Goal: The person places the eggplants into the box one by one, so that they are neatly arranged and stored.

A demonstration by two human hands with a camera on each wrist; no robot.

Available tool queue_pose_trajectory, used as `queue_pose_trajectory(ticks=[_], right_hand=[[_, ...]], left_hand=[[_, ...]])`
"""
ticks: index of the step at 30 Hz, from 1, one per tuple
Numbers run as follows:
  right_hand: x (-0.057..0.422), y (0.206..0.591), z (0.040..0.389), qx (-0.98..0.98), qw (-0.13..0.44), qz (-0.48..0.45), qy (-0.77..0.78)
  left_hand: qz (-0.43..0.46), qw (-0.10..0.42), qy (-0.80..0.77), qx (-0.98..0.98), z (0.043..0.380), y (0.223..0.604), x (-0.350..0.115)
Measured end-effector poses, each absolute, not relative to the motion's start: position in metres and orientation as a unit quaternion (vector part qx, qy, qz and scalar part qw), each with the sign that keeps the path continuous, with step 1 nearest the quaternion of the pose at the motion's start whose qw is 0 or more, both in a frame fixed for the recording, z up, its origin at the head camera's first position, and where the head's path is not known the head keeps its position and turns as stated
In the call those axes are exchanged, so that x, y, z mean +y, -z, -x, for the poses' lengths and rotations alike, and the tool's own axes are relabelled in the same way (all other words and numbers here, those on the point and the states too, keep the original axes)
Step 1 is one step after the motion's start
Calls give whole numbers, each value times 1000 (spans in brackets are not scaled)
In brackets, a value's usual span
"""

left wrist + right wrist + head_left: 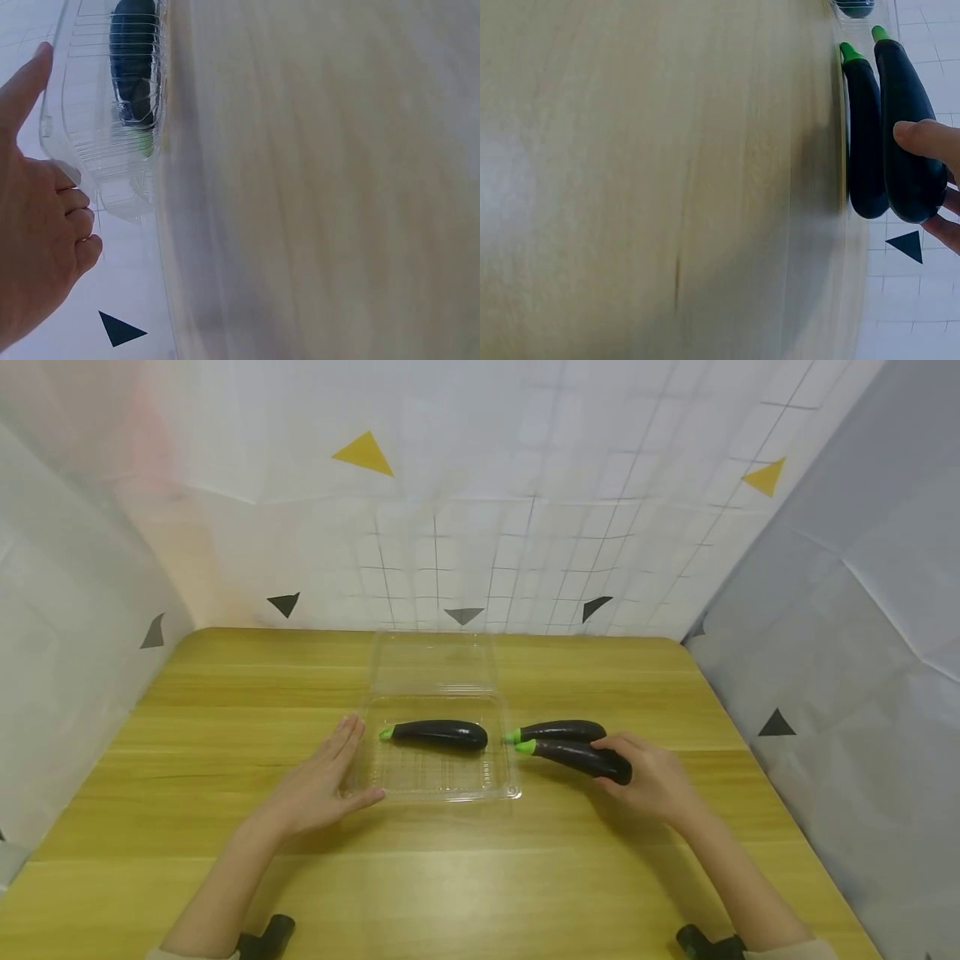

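A clear plastic clamshell box (427,795) lies with its lid (433,662) folded back, and one dark eggplant (442,734) with a green stem is inside. My left hand (318,783) rests against the box's left side, fingers straight and thumb spread along the front edge. To the right, my right hand (651,777) grips a second eggplant (573,757) by its thick end, stem pointing left; in the right wrist view the thumb lies across this eggplant (909,97). Just behind it lies a third eggplant (566,730), also seen beside it (865,142).
All of this is on a wood-grain table (450,877). White sheeting (465,527) with grid lines and triangle marks stands behind the table, with more walls (847,635) at both sides. Black straps show at both wrists.
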State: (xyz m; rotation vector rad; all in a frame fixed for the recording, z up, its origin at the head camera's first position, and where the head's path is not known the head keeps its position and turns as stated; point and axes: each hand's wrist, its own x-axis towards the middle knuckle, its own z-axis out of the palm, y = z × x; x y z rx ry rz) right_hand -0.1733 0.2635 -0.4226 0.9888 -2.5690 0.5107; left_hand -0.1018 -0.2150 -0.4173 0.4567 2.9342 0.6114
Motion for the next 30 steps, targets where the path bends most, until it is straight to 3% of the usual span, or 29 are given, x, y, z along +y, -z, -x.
queue_pose_trajectory(ticks=[21,30], right_hand=[[262,404,178,-908,221,-313,-169],[244,393,179,-889,237,-347,-180]], left_hand=[[-150,55,-204,966,101,418,-216],[-146,55,-209,965,101,417,-216]])
